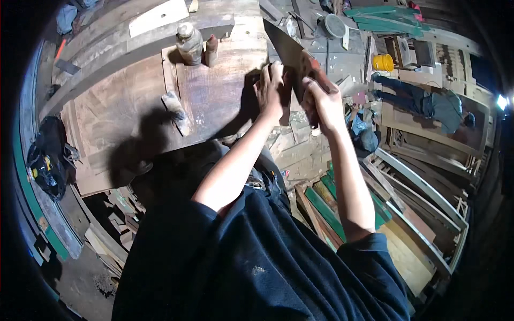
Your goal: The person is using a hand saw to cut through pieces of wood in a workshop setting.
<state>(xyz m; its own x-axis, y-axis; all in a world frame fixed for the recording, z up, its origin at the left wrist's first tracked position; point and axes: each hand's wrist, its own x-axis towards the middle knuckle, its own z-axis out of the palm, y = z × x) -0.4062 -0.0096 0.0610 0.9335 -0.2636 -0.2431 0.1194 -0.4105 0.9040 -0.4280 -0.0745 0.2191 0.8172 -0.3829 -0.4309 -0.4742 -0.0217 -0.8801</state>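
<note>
My right hand (325,107) is closed round the reddish-brown handle of a handsaw (286,48). The saw's wide metal blade points away from me and to the left, past the right edge of the workbench (214,101). Close by on the left, my left hand (270,91) has its fingers bent over a brown piece of wood (286,109) at the bench's edge. Its grip is partly hidden, and I cannot make out whether the saw teeth touch the wood.
A dusty plastic bottle (190,45) and a smaller brown bottle (211,51) stand on the bench; another bottle (175,111) lies nearer. A person (441,109) and another bent person (365,134) are at the right. Stacked boards (407,203) and a yellow bucket (383,62) are there too.
</note>
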